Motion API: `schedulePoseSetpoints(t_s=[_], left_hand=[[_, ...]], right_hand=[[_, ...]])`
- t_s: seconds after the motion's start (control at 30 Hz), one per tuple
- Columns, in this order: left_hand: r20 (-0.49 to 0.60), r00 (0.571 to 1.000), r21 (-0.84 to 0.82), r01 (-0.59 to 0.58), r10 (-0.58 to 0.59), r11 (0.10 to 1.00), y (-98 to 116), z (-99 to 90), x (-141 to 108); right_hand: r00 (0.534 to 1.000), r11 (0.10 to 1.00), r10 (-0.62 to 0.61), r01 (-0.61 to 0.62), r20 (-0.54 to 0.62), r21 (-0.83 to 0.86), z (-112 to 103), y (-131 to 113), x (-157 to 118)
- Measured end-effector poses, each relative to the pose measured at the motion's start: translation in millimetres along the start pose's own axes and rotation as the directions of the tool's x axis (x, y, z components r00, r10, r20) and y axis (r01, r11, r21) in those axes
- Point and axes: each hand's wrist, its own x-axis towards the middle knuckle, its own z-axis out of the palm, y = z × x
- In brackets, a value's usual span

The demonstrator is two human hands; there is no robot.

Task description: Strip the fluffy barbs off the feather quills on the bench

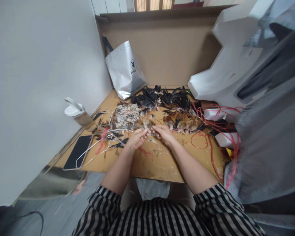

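Near the middle of the wooden table (159, 165), my left hand (138, 138) is closed in a pinch on a small tuft of brown feathers (145, 120). Close beside it on the right, my right hand (163, 133) is also pinched, its fingertips at the base of the tuft; what they hold is too small to make out. Behind my hands lie a pale, speckled feather pile (127, 114) on the left and black feathers (174, 98) at the back. Orange-brown feather bundles (184, 121) rest to the right.
A phone (78, 152) and a lidded bottle (79, 114) are at the left. A silver bag (125, 70) leans at the back. Red strings (212, 157) tangle near white boxes (227, 140) on the right, beside a grey cloth (272, 141).
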Motion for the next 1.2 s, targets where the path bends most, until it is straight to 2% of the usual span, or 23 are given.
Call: schedulePoseSetpoints(t_s=[0.13,0.23,0.47,0.63,0.73,0.83,0.9,1.03,1.2], left_hand=[[0.045,0.999,0.045,-0.03,0.027,0.999,1.3,1.0,-2.4],[0.062,0.997,0.027,-0.041,0.039,0.999,0.6,0.2,-2.2],[0.003,1.0,0.034,-0.018,0.018,0.999,-1.0,-1.4,0.7],[-0.029,0.999,0.034,0.03,-0.029,0.999,-3.7,-4.5,2.9],[-0.028,0.998,0.032,0.056,-0.055,0.998,-4.9,-4.9,2.7],[-0.003,0.997,0.032,0.078,-0.078,0.996,-5.3,-4.2,1.8],[0.016,0.995,0.034,0.095,-0.096,0.995,-5.0,-3.5,0.9],[0.017,0.994,0.045,0.103,-0.104,0.994,-3.5,-2.1,-0.4],[-0.071,0.997,0.136,-0.01,0.02,0.991,-4.3,-1.5,1.2]], right_hand=[[0.984,0.993,0.056,-0.073,0.171,0.093,4.9,-2.6,-5.9],[0.98,0.984,0.038,-0.071,0.195,0.162,8.6,-4.2,-8.9],[0.992,0.99,-0.025,0.007,0.123,0.14,8.0,-6.5,-8.5],[0.994,0.995,-0.102,0.102,0.024,0.019,4.0,-3.3,-4.0],[0.982,0.978,-0.19,0.189,-0.011,-0.084,2.4,-2.0,-2.2],[0.952,0.932,-0.306,0.302,0.012,-0.2,2.6,-2.4,-2.2],[0.94,0.906,-0.339,0.338,0.041,-0.256,3.4,-3.1,-2.7],[0.935,0.893,-0.351,0.352,0.057,-0.282,5.1,-4.0,-3.6],[0.965,0.943,-0.256,0.235,-0.064,-0.236,6.5,-2.9,-4.3]])
